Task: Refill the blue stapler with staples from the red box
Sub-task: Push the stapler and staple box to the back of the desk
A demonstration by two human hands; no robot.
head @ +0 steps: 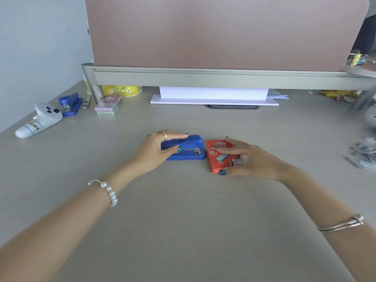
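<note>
A blue stapler [191,148] lies closed on the grey desk, its nose pointing right. My left hand [156,149] grips its rear end, thumb on the near side and fingers over the top. Just to the right, touching the stapler's nose, lies a flat red staple box [220,154]. My right hand [252,159] rests over the box, thumb at its near edge and fingers spread across its top and far edge. The box is closed as far as I can see.
A second blue stapler [70,103], a white controller [39,121] and a stack of sticky notes [108,105] sit at the back left. Loose staple strips [363,154] lie at the right edge. A pink divider on a grey rail [223,77] stands behind.
</note>
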